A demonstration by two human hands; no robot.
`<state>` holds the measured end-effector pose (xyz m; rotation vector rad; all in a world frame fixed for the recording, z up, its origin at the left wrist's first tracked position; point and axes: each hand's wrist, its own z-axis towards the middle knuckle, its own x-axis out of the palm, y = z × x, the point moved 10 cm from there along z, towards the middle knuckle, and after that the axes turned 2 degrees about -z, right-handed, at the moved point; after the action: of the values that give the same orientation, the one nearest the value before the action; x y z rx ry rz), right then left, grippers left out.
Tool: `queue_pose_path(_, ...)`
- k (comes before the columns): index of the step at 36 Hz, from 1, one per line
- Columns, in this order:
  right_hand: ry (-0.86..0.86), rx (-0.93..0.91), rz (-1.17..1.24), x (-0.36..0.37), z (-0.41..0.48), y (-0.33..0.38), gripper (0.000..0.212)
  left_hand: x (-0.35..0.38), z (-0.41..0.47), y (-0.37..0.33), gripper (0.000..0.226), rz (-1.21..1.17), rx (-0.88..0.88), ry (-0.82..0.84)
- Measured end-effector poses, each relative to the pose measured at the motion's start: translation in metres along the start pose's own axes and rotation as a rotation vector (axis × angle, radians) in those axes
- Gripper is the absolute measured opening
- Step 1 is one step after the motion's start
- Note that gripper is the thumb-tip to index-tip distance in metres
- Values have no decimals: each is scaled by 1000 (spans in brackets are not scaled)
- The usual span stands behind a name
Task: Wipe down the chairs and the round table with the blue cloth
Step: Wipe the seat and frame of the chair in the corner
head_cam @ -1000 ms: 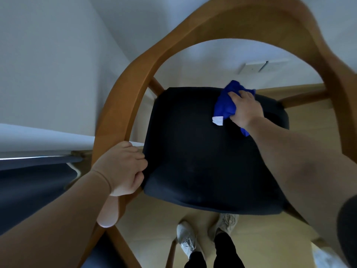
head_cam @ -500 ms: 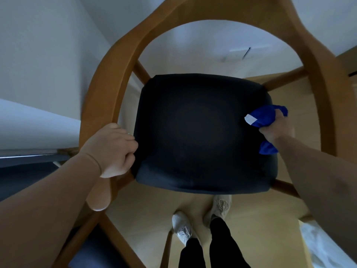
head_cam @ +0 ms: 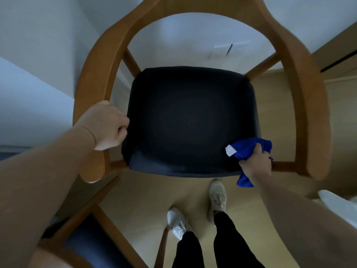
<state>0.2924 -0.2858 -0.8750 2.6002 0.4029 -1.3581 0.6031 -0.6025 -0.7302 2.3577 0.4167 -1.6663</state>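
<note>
A wooden armchair [head_cam: 90, 74] with a curved one-piece back and arms stands below me, its dark seat cushion [head_cam: 189, 120] facing up. My left hand [head_cam: 106, 126] grips the left armrest beside the cushion's left edge. My right hand [head_cam: 255, 165] holds the bunched blue cloth [head_cam: 249, 147], with a white tag showing, at the cushion's front right corner. Part of the cloth hangs below my wrist, past the seat's front edge. The round table is not in view.
A second wooden chair [head_cam: 108, 219] with a dark blue seat sits at the lower left, close to my left arm. My feet [head_cam: 216, 196] stand on the light wood floor just in front of the seat. White walls lie behind the chair; something white lies at the right edge [head_cam: 336, 204].
My right hand dragged the cloth from the seat's back right, along the right edge, down to the front right corner. My left hand kept its hold on the armrest.
</note>
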Motion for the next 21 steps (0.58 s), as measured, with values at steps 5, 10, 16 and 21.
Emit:
queue_pose_path(5,161,-42,82,0,-27,8,72,2,-4,-10,32,16,-151,99)
queue_pose_path(10,246,-199,328,-32,-76,34,48,-18,-25,-65,26,-561,-299,-43)
queue_pose_path(16,242,-615,290,-104,-177,99,74,-93,-65,-130,33,-995,-458,-164)
queue_pose_path(21,217,-935,117,-164,-272,141,86,-155,-100,-164,28,-1343,-571,-178)
